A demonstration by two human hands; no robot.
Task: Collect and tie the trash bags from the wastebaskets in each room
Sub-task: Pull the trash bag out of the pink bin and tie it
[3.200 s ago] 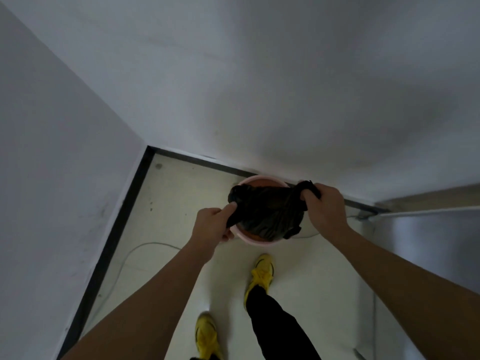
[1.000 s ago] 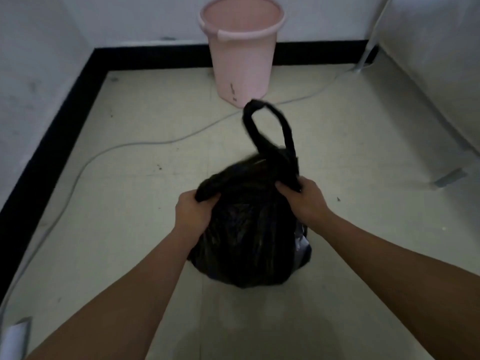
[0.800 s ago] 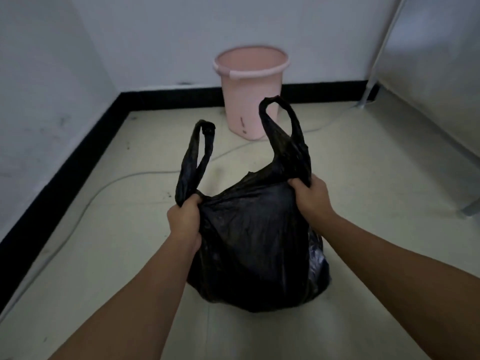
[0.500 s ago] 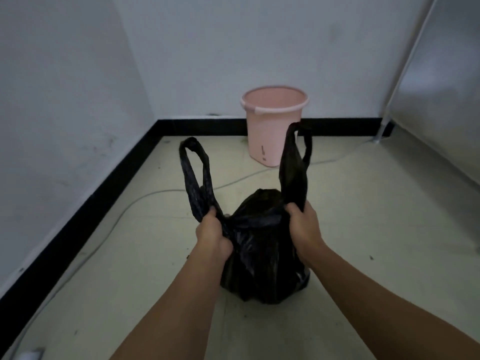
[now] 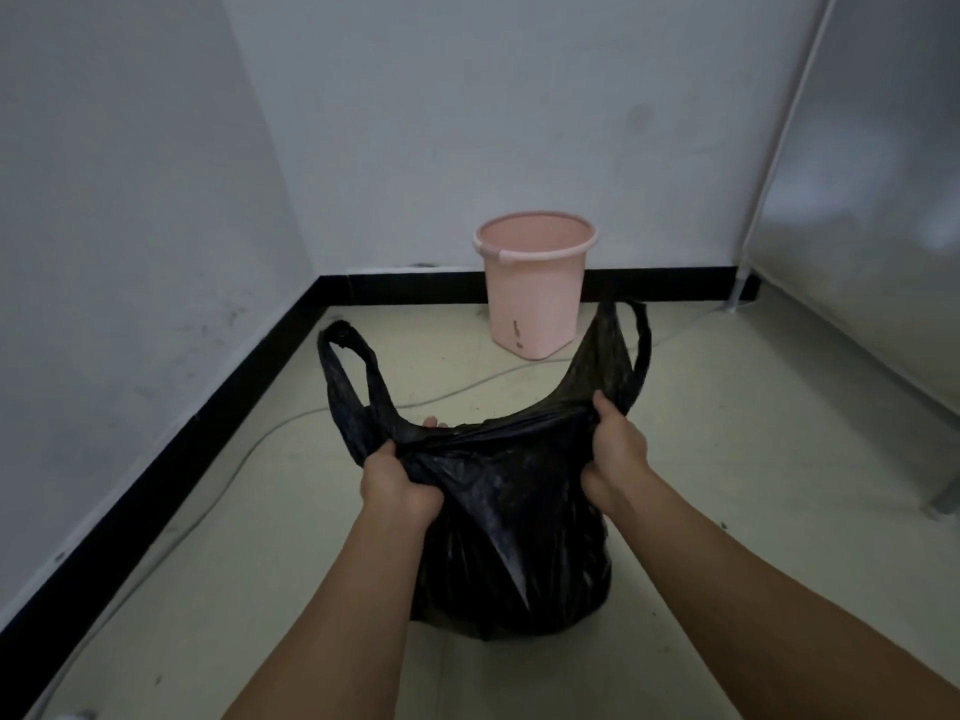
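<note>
Trash bag point(image 5: 511, 537), black plastic with two loop handles, seen from the head camera: it sits on the pale floor point(image 5: 727, 459) in the near centre, already out of the pink wastebasket point(image 5: 535, 293), which stands empty at the far wall, well apart from the bag. Left hand point(image 5: 397, 485) is closed on the bag's mouth at the base of the left handle point(image 5: 345, 381); right hand point(image 5: 615, 459) is closed on the mouth at the base of the right handle point(image 5: 621, 350). Both handles stand upward and slightly away from the person, beyond the knuckles. The stretched rim runs left to right between the two fists, and this is the axis on which the coming move appears to turn: to knot the bag, each handle must cross toward the opposite hand over the middle of the opening. Both hands are about equally near their own handle. A thin cable point(image 5: 291, 423) lies on the floor beyond the bag, along the dark baseboard point(image 5: 171, 444).
</note>
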